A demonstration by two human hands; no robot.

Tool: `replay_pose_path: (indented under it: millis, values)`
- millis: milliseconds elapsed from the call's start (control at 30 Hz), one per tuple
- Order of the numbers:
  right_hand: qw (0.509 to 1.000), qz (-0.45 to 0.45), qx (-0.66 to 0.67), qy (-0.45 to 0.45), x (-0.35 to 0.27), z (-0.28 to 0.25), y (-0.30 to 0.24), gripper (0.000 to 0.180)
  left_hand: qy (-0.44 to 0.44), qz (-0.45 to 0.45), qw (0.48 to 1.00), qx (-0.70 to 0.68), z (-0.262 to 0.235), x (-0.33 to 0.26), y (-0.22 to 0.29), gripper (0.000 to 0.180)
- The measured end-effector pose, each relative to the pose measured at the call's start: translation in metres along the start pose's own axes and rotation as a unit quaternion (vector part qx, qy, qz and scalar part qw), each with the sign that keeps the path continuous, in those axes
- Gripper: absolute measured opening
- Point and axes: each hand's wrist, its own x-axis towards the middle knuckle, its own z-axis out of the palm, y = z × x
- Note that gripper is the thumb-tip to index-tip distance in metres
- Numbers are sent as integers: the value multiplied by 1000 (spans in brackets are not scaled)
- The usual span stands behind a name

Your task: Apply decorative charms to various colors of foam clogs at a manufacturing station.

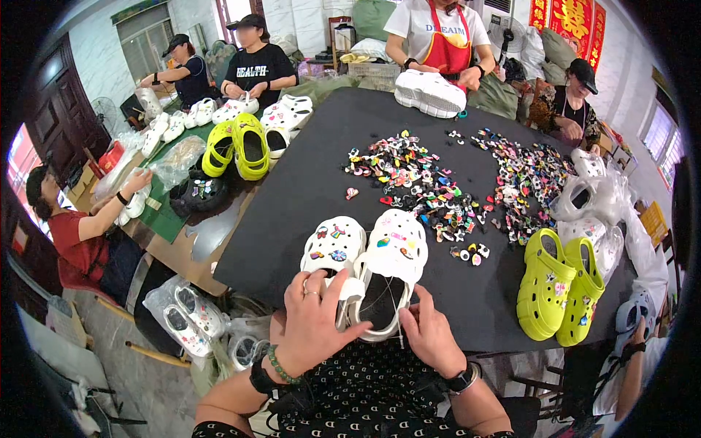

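A pair of white clogs stands at the near edge of the black table, toes pointing away from me. The left clog (334, 239) and the right clog (396, 244) carry colourful charms on their toes. My left hand (314, 321) lies over the back of the left clog, fingers spread, its thumb reaching to the right clog's heel. At the right side of that heel, my right hand (434, 336) touches the rim with thumb and index finger apart. A thin pale string (400, 337) hangs by the heel. The left clog's heel is largely hidden under my hand.
Piles of small charms (409, 175) cover the far and right tabletop (307, 168). Lime-green clogs (548, 285) stand at right beside bagged white ones (591, 241). A co-worker (445, 44) holds a white clog (429, 93) across the table. Others sit at the left table and far right.
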Motion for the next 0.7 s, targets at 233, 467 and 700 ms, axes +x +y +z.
replay_pose_path:
  millis: [233,467,700]
  values:
    - [963,-12,197,-182,-21,50,-17,82,-70,90,993,-10,-3,29,-78,55]
    - [938,-173,186,-237,-16,99,-31,102,-140,92,986,23,-36,49,-102,49]
    - [918,-121,146,-349,0,67,-26,96,-94,-23,989,-108,-40,61,-93,19]
